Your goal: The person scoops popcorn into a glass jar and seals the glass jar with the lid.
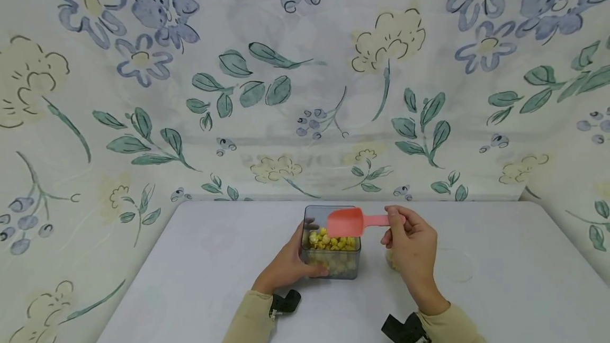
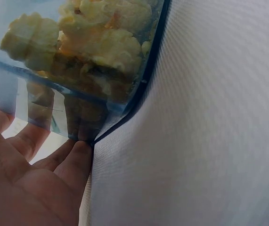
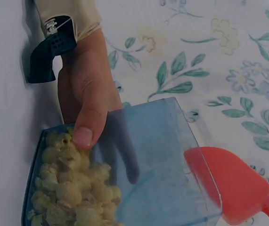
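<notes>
A clear bluish square container [image 1: 316,211] stands on the table, its lower part filled with yellow popcorn [image 1: 333,243]. My left hand [image 1: 286,266] grips it from the left, thumb across the front wall and fingers round the far side. The left wrist view shows those fingers [image 2: 80,155] against the clear wall. A coral-pink scoop [image 1: 345,221] is held level over the container's opening; my right hand [image 1: 415,247] pinches its handle. In the right wrist view the scoop [image 3: 242,183] appears beyond the container wall. What lies inside the scoop cannot be told.
Behind my right hand, mostly hidden, is something round holding pale yellow pieces [image 1: 392,259]. A faint clear ring [image 1: 469,264] lies right of it on the white table [image 1: 200,279]. A flower-printed cloth [image 1: 324,94] rises behind the table's back edge.
</notes>
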